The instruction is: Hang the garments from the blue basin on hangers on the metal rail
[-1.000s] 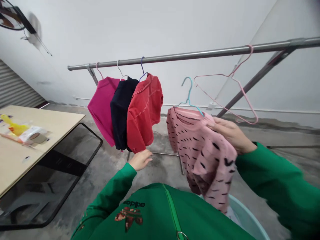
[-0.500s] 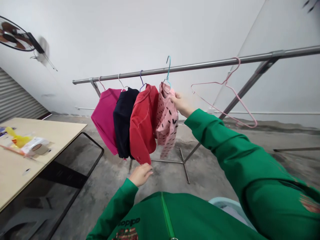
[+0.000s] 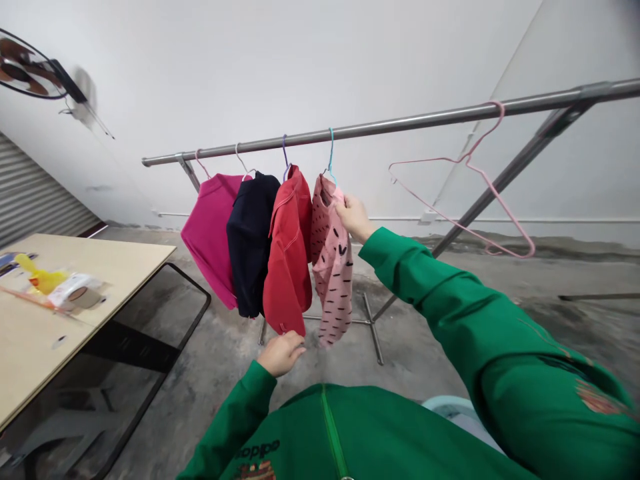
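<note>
My right hand (image 3: 353, 217) is closed on the shoulder of a pink top (image 3: 333, 280) with black dash marks. That top hangs from a turquoise hanger (image 3: 331, 153), hooked over a metal rail (image 3: 400, 123). Low in front, my left hand (image 3: 281, 353) has loosely curled fingers and nothing visible in it. It overlaps the lower end of a red garment (image 3: 287, 267) on a purple hanger (image 3: 285, 150); whether they touch is unclear. Further left hang a navy garment (image 3: 250, 247) and a magenta one (image 3: 210, 230).
A bare pink hanger (image 3: 483, 173) hangs on the rail at right. Below is the rack's metal foot (image 3: 373, 330). A table (image 3: 135, 260) with a yellow item (image 3: 45, 277) and tape roll (image 3: 83, 297) stands left. A pale blue tub (image 3: 447, 403) sits near my body. A fan (image 3: 25, 67) is wall-mounted.
The turquoise hanger's hook has come down onto the rail, and the pink top has lowered and shifted slightly left with my right hand. The red garment has swung slightly.
</note>
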{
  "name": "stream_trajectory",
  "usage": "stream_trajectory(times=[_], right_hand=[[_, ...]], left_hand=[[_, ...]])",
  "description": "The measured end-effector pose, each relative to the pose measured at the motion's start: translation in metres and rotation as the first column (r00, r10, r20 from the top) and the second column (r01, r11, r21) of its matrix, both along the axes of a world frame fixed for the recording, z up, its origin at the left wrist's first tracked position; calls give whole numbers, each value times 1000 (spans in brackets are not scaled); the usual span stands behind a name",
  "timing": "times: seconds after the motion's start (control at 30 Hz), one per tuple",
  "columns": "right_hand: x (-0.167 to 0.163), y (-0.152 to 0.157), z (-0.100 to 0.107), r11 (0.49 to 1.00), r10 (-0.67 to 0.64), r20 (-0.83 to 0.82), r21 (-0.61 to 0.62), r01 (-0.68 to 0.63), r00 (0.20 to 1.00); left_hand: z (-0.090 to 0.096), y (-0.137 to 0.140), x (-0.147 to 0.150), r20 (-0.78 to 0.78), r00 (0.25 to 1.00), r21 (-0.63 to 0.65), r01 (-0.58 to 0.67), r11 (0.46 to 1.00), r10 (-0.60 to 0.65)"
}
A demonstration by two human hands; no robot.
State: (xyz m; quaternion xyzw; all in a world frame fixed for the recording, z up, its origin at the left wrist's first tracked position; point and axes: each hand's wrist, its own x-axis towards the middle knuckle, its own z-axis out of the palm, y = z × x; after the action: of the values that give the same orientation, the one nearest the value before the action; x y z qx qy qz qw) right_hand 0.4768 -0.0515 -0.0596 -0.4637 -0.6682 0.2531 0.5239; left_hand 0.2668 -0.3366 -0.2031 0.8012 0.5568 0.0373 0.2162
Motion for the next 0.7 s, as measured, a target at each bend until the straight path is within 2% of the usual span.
stream_trajectory(times=[0.07, 0.27, 0.43, 0.53, 0.63, 0.7], right_hand=[[1, -3, 3, 998, -54, -3, -31, 54, 999], [8, -8, 6, 995, -88, -18, -40, 87, 996], [15, -1, -6, 995, -21, -10, 97, 22, 1000], [18, 0, -12, 993, 12, 31, 114, -15, 999], [26, -16, -26, 997, 15, 75, 71, -21, 997], [37, -38, -50, 996, -24, 121, 84, 14, 992]], left_hand=[[-2, 1, 0, -1, 1000, -4, 15, 1000, -15], [-3, 5, 6, -19, 999, -32, 33, 999, -33], [1, 4, 12, -29, 998, -48, 59, 997, -60], [0, 2, 12, -47, 996, -39, 80, 996, -82], [-4, 3, 13, -43, 992, 0, 116, 993, -116], [-9, 6, 16, -37, 986, -1, 162, 987, -162]])
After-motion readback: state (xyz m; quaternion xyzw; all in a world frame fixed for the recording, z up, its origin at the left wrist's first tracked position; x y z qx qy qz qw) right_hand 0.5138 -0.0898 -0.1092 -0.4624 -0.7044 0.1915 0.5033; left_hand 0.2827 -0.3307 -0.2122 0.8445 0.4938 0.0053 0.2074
